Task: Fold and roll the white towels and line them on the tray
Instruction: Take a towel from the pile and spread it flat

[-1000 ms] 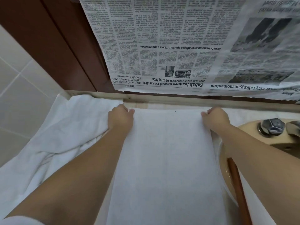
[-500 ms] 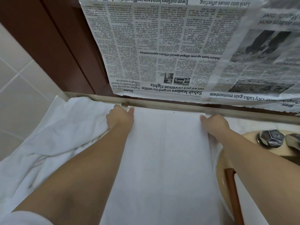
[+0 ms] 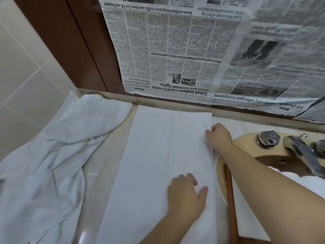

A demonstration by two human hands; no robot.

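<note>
Head view: your left hand [image 3: 186, 194] presses flat, fingers spread, on the long folded white towel [image 3: 158, 169] lying on the beige counter [image 3: 105, 164]. Your right hand [image 3: 219, 136] pinches its right edge beside the beige sink [image 3: 246, 143].

A pale stone counter [image 3: 112, 161] carries a flat folded white towel [image 3: 158, 164] in the middle. A crumpled heap of white towels [image 3: 52, 164] lies to its left, a beige sink [image 3: 246, 147] at its right.
</note>
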